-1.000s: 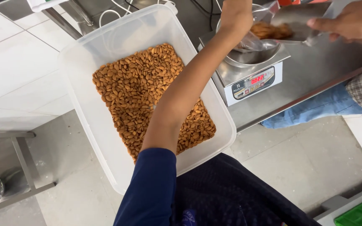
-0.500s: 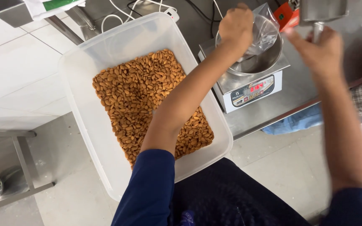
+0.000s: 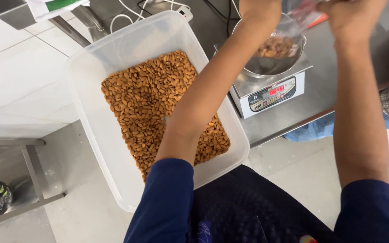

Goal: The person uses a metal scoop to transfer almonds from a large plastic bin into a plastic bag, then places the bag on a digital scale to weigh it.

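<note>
Both hands raised at the top edge of the frame: left hand (image 3: 260, 8) and right hand (image 3: 352, 13) gripping a clear plastic bag (image 3: 293, 20), directly over almonds in a steel bowl (image 3: 273, 60) on a digital scale (image 3: 271, 87). Left of centre, big translucent tub (image 3: 113, 67) of almonds (image 3: 154, 103).

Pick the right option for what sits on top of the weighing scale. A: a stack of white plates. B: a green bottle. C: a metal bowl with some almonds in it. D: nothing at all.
C: a round metal bowl rests on the scale, and a small heap of almonds shows inside it, under both raised hands.
</note>
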